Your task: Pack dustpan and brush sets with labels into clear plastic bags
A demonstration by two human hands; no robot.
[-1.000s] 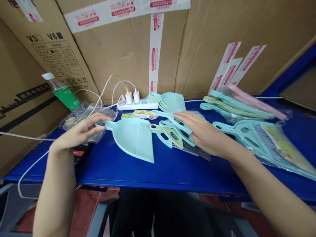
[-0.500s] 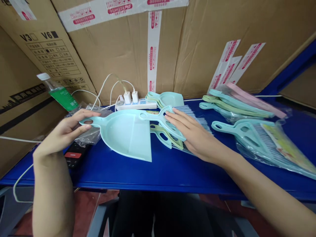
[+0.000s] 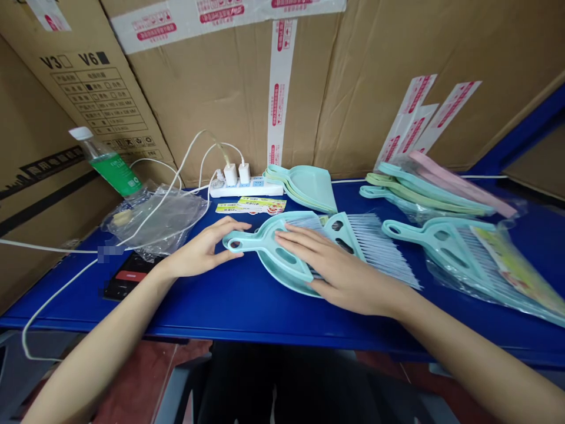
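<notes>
A blue tabletop (image 3: 247, 318) stands against tall cardboard boxes (image 3: 375, 65). At its middle, in front of the person, a pale turquoise dustpan (image 3: 282, 279) has a matching brush (image 3: 265, 240) lying over it, both handles pointing left. The left hand (image 3: 200, 250) pinches the dustpan's handle end between thumb and fingers; the right hand (image 3: 348, 277) grips the brush from above, fingers stretched close together, thumb at its near edge. Just beyond the right hand, more brushes (image 3: 379, 238) lie with bristles fanned rightward. A steady left pinch should stop the pan sliding. It would likely help to line up the two handle loops, then press the brush down evenly, minding that no bristles fold against the pan's edge.
</notes>
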